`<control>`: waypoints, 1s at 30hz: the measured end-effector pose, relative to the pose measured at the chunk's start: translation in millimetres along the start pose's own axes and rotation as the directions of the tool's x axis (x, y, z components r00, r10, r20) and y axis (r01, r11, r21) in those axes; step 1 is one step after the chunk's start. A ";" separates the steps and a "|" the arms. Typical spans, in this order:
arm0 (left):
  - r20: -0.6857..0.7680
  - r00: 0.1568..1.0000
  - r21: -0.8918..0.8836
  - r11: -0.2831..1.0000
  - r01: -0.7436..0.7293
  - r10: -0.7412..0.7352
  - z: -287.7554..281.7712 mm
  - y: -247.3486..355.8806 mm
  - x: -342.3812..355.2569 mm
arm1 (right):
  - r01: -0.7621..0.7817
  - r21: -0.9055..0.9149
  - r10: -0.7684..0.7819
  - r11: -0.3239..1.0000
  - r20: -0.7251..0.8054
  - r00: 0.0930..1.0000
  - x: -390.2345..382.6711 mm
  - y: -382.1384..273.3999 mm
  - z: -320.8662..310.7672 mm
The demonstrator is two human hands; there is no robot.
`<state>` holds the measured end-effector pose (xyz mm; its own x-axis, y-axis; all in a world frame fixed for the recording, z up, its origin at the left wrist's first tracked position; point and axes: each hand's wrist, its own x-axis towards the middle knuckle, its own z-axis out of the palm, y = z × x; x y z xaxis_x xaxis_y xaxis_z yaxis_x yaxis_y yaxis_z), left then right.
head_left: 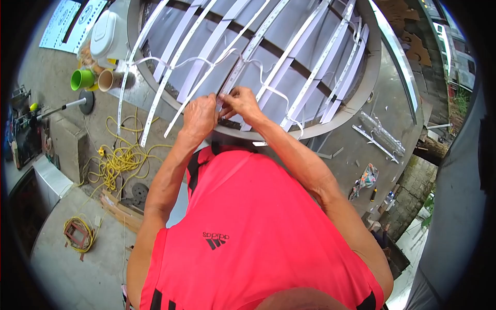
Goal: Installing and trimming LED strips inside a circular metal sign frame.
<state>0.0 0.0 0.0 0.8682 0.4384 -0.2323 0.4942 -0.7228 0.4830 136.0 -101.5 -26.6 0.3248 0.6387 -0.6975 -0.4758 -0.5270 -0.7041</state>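
A large round metal frame point(372, 67) holds rows of white bars with LED strips point(310, 77) and looping white wires point(276, 90) over a pale interior. My left hand point(201, 114) has its fingers closed at the lower end of the middle LED strip point(237, 70). My right hand point(242, 105) pinches that same strip just beside it, fingers curled; their exact tips are partly hidden. Loose strip ends point(146, 129) dangle over the frame's left rim.
Green point(81, 79) and tan cups point(107, 81), a white container point(103, 32), printed sheets point(75, 20) at upper left. Tangled yellow cord point(116, 165) on the floor below. Clear wrapped pieces point(382, 137), a rag point(368, 176) and a screwdriver point(373, 195) lie at right.
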 end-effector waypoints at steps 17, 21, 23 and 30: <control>-0.128 0.988 -0.043 0.995 -0.092 0.086 -70.9 49.3 -39.9 | -0.043 -0.073 0.054 0.996 0.162 0.985 -31.8 -10.0 -43.5; -0.323 0.945 -0.106 0.994 0.028 -0.061 -91.5 23.9 -35.1 | -0.017 -0.137 0.037 0.990 0.147 0.988 -41.1 -13.8 -47.9; -0.399 0.917 -0.077 0.996 -0.042 0.008 -91.5 5.2 -25.2 | 0.082 -0.224 -0.052 0.971 0.139 0.989 -49.9 -19.2 -55.2; -0.253 0.967 -0.318 0.947 -0.050 -0.033 -94.8 -58.6 6.0 | 0.259 -0.039 -0.261 0.965 -0.058 0.964 -79.8 -51.9 -84.6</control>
<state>-27.9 95.7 50.3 0.8120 0.5830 -0.0273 0.4102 -0.5368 0.7373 203.8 -172.5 54.4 0.4846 0.7204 -0.4961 -0.3434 -0.3650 -0.8654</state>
